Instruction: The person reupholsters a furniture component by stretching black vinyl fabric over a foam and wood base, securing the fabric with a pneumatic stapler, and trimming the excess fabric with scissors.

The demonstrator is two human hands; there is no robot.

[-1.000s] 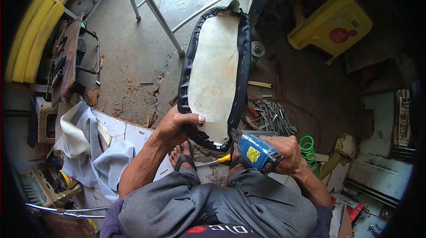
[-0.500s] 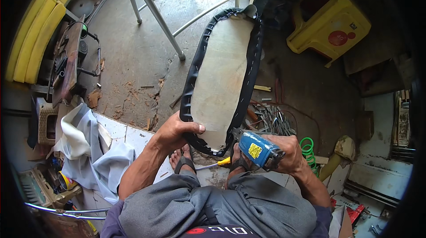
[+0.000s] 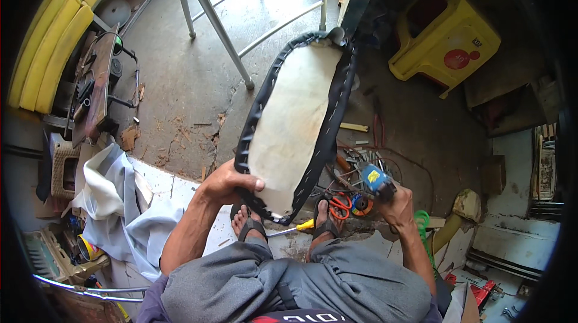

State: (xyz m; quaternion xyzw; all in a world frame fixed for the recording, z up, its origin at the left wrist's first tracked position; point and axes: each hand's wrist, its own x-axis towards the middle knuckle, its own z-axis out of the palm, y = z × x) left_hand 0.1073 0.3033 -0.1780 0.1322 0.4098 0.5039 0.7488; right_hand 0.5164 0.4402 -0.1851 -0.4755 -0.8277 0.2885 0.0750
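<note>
A long seat pad (image 3: 286, 130) with rounded ends stands tilted before my knees, its pale backing toward me. Its black cover is folded over the rim and held by rows of staples. My left hand (image 3: 226, 183) is closed on the pad's near left edge, thumb on the backing and fingers hidden behind. To the right of the pad, my right hand (image 3: 397, 207) is wrapped round the handle of a blue staple gun (image 3: 378, 182), which is apart from the pad. Beneath the gun lie orange-handled scissors (image 3: 341, 204) and a round roll (image 3: 361, 204).
A yellow-handled screwdriver (image 3: 306, 225) lies between my feet. Loose metal pieces (image 3: 385, 160) and red-handled pliers (image 3: 379, 130) are on the floor to the right. A green coiled hose (image 3: 421, 222) hangs by my right forearm. Ahead are a metal-legged chair (image 3: 217, 28) and a yellow plastic stool (image 3: 448, 37).
My right hand has drawn the staple gun away from the pad's edge, rightward and slightly up. The pad has shifted a little left and down with my left hand, uncovering the scissors.
</note>
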